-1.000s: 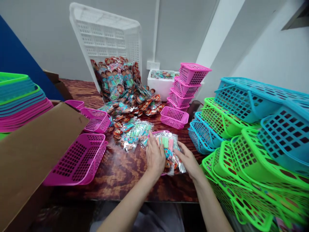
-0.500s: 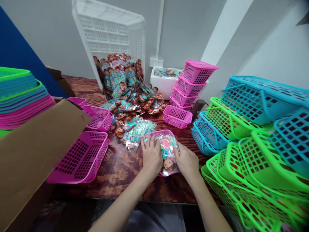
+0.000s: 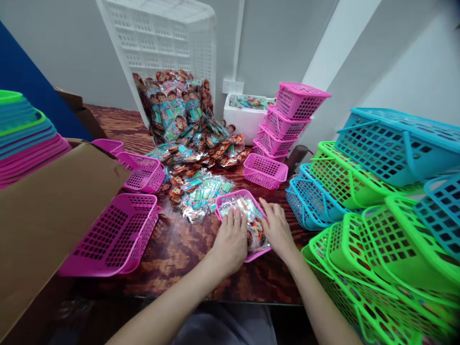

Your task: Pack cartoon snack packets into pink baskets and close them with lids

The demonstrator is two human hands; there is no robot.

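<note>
A small pink plastic basket (image 3: 240, 193) sits slightly turned on the table in front of me. Clear packets (image 3: 256, 230) with printed cartoon faces fill it. My left hand (image 3: 232, 237) lies over the basket's left side, its fingers stretched out on the packets. My right hand (image 3: 278, 227) rests at the basket's right rim, fingers extended and thumb apart, the fingertips touching the rim and packet edges. Just beyond the basket a heap of similar packets (image 3: 206, 191) spreads over the table. Parts of the basket's left side are hidden under my left hand.
Pink baskets (image 3: 111, 235) and a cardboard box (image 3: 61, 211) stand at left. A tipped white crate (image 3: 154, 40) spills packets behind. Stacked pink baskets (image 3: 283, 127) stand by a white foam box (image 3: 240, 117). Green baskets (image 3: 395, 239) and blue baskets (image 3: 384, 143) pile up at right.
The basket has turned a little. The cartoon-face packet that lay on top between my hands now sits lower among the others. My left hand has shifted down and right onto the packets.
</note>
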